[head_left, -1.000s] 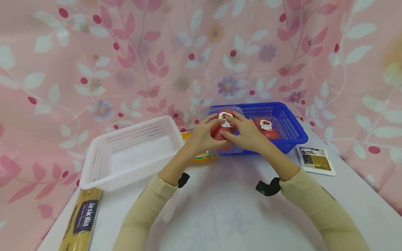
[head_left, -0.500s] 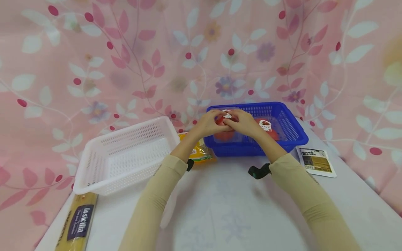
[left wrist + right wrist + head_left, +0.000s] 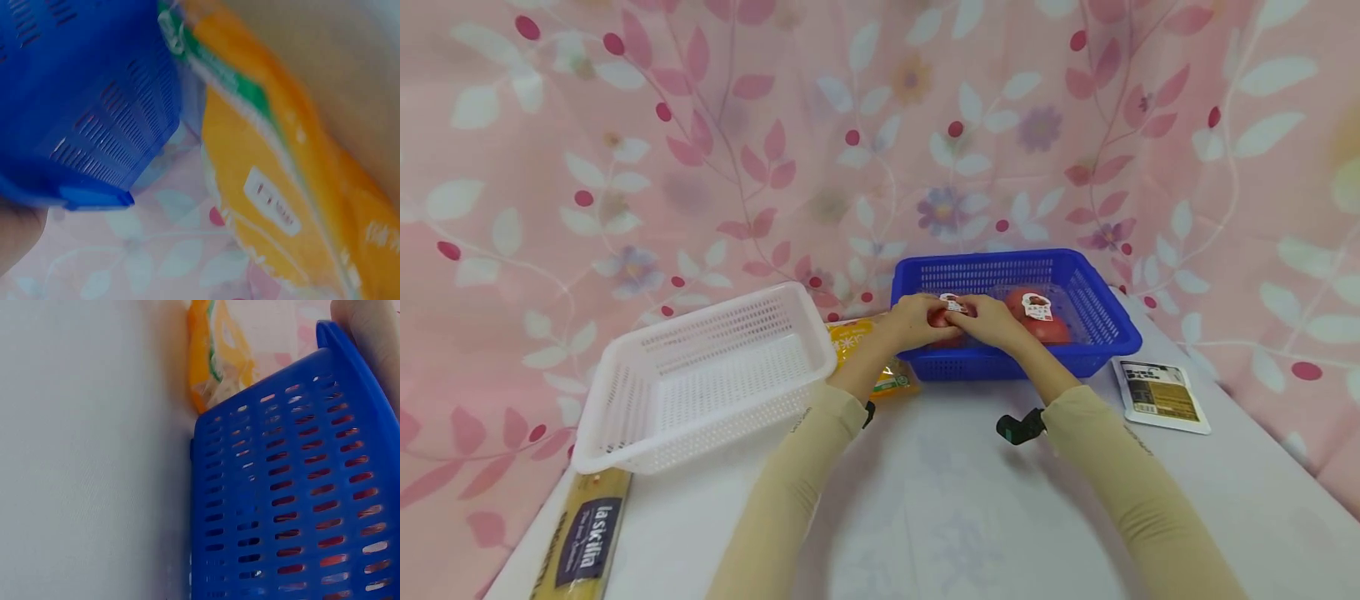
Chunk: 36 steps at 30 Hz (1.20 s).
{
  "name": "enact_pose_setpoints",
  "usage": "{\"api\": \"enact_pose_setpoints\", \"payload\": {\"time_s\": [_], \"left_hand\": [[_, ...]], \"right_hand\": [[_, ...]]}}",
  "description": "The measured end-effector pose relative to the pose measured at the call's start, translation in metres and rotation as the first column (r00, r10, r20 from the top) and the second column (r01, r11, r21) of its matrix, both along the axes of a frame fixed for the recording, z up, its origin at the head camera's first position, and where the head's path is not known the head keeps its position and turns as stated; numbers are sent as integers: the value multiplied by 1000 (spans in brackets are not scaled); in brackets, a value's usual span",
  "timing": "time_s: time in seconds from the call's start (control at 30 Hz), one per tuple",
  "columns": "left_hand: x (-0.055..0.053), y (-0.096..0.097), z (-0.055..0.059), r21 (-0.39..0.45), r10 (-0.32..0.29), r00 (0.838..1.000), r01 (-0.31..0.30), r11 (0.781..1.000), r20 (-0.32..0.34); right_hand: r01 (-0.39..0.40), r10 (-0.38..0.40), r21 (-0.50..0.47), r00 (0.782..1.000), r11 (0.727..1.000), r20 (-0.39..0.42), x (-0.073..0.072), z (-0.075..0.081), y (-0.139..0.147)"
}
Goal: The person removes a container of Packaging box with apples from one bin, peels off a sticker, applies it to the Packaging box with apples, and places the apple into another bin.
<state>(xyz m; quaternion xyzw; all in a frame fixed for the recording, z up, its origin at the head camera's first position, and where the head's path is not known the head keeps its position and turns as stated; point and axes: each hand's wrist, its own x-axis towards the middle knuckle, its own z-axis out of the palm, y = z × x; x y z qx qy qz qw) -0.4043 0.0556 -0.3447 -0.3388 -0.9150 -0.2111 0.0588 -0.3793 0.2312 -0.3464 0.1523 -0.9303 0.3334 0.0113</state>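
Observation:
Both hands grip a clear plastic pack of red tomatoes (image 3: 953,303) with a white label, low inside the left half of the blue basket (image 3: 977,365). The left hand (image 3: 912,323) holds its left side and the right hand (image 3: 994,322) its right side; their fingers cover most of it. To the right in the same basket lies a second tomato pack (image 3: 1049,330). In the left wrist view only a bit of the hand (image 3: 20,234) shows by the basket rim. The right wrist view shows part of the hand (image 3: 374,344) above the basket's slotted wall (image 3: 281,487).
A yellow-orange food bag (image 3: 891,379) lies against the blue basket's left side, partly under the left forearm. Further left stands a white basket (image 3: 700,433), with a spaghetti pack (image 3: 587,533) in front. A flat white-edged packet (image 3: 1161,396) lies right of the blue basket.
Both hands have lowered the tomato pack from above the blue basket's left part down into it. Its clear box no longer rises over the rim.

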Motion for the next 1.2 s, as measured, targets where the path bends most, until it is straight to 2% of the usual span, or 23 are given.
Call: {"api": "enact_pose_setpoints", "payload": {"time_s": [0.17, 0.4, 0.57, 0.7, 0.8, 0.9, 1.1, 1.2], "left_hand": [[3, 5, -6, -33, 5, 1000, -5, 999, -18], [5, 7, -8, -79, 11, 999, -15, 997, -46], [7, 9, -8, -99, 30, 999, -26, 995, 41], [10, 9, -5, -147, 56, 993, -40, 988, 106], [9, 8, -2, -200, 74, 988, -47, 979, 133], [8, 9, 0, -227, 67, 988, -34, 973, 141], [14, 6, 0, -237, 21, 988, 15, 971, 150], [18, 3, -2, -230, 2, 987, 35, 972, 161]], "right_hand": [[-22, 22, 16, 1000, 1000, -16, -2, -5, 1], [-79, 83, 50, 994, 996, -65, -4, -6, 0], [-111, 115, 76, 992, 991, -46, -4, -8, 0], [-124, 127, 107, 992, 986, -16, -2, -10, -1], [-132, 135, 149, 991, 980, -9, -2, -9, -2], [-128, 131, 168, 991, 977, -12, -3, -7, -2], [-74, 90, 208, 994, 975, -65, 1, -7, -4], [-28, 65, 241, 987, 970, -148, 3, -8, -6]]}}
